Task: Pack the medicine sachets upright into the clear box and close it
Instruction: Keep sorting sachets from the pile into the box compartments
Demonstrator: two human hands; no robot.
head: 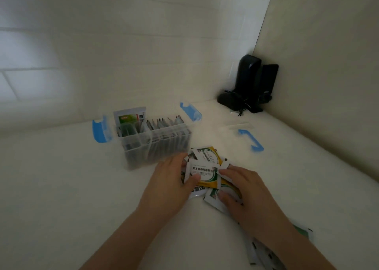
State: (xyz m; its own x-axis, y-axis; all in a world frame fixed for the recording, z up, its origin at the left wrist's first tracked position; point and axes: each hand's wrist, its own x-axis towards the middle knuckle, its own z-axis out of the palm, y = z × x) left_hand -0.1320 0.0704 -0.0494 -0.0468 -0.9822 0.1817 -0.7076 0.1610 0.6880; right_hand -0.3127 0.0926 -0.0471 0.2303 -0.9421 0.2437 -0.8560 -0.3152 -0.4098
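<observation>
Counted: one clear box (155,146), lid off, with two blue latches (100,132) swung out. One clear lid (242,130) with one blue handle, beyond the right fingers. Two hands: left hand (174,179), right hand (242,191). Loose sachets (205,171) under the fingertips overlap; exact number cannot be told. One black device (248,85).

Yellow-green-white sachets (205,172), blue box latches (100,133)
</observation>
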